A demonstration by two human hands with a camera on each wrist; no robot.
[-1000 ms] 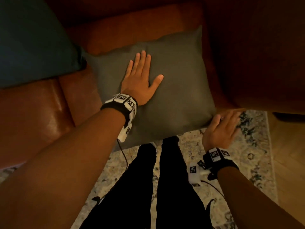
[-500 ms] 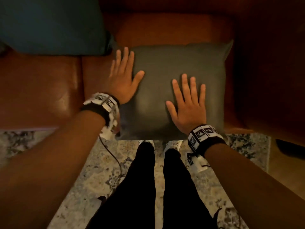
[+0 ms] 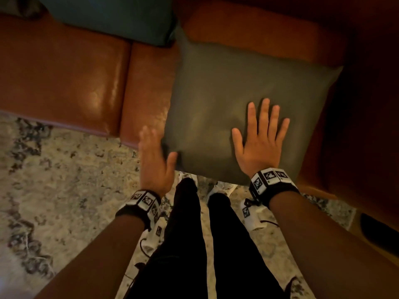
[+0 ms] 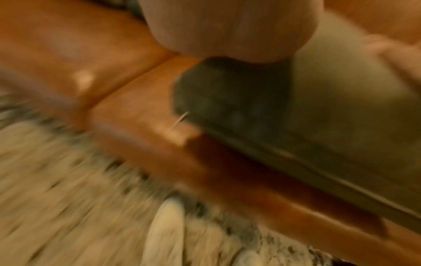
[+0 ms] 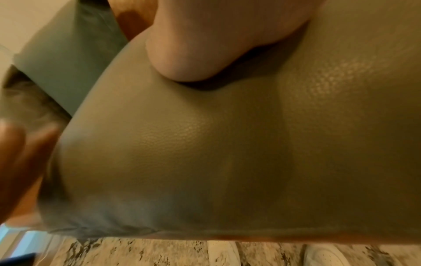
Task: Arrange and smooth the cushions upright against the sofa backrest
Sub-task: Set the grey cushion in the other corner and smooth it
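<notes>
One cushion [image 3: 237,87] lies on the sofa seat [image 3: 64,72], right side — another cushion [image 3: 112,16] sits farther back, left; a rug [image 3: 54,180] lies nearest.

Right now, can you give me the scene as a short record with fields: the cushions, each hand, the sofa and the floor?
main cushion: square olive-green leather-like cushion, leaning toward the backrest at the sofa's right end
second cushion: dark teal cushion, further left on the seat, partly out of frame
right hand: right hand flat on the olive cushion's face, fingers straight and spread
left hand: left hand blurred, fingers straight, at the olive cushion's lower left corner
sofa: brown leather sofa
floor: pale patterned rug
</notes>
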